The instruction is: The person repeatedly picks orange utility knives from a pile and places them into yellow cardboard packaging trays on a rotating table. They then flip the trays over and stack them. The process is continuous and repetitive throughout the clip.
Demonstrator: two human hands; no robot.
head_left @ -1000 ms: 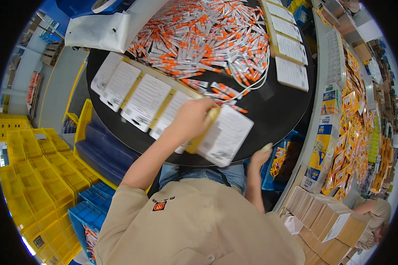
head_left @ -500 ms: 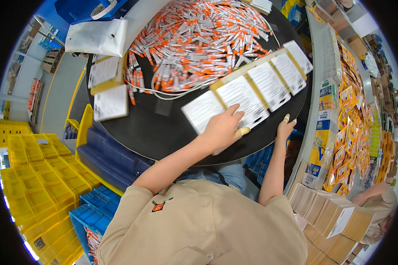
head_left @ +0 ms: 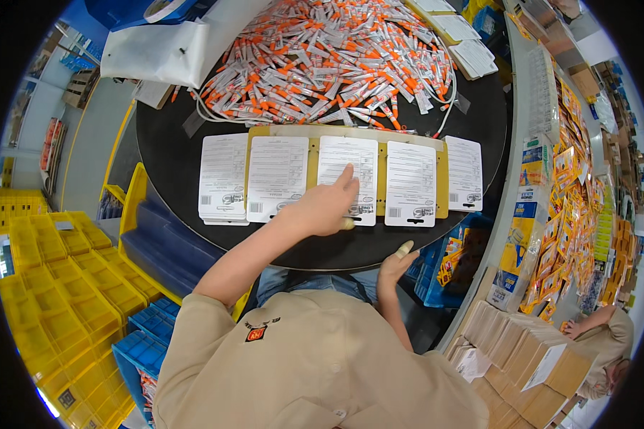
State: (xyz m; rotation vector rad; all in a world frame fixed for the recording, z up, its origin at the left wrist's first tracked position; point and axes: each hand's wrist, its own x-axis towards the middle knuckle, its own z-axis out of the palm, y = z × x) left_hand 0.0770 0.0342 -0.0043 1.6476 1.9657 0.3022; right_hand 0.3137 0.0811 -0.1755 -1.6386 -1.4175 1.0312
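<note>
A yellow holder (head_left: 313, 171) on the round black table (head_left: 186, 168) carries a row of white printed cards. My left hand (head_left: 325, 207) lies on the middle card (head_left: 347, 151), fingers stretched over it and grasping nothing that I can see. A pale finger cot covers its thumb. At the table's near edge, my right hand (head_left: 393, 266) is open, its thumb, also in a pale cot, pointing up. Beyond the cards spreads a large heap of small white tubes with orange caps (head_left: 315, 64). A white cable (head_left: 447, 107) skirts the heap.
More cards (head_left: 472, 57) sit in another holder at the far right. A white plastic sheet (head_left: 154, 53) hangs over the far left. Yellow crates (head_left: 57, 300) and blue crates (head_left: 150, 332) stand left. Cardboard stacks (head_left: 515, 343) and orange packages (head_left: 562, 214) line the right, near another person (head_left: 605, 343).
The round table has turned clockwise, bringing the card row from the right to straight before me. My right hand has come left and nearer; my left hand has shifted slightly left.
</note>
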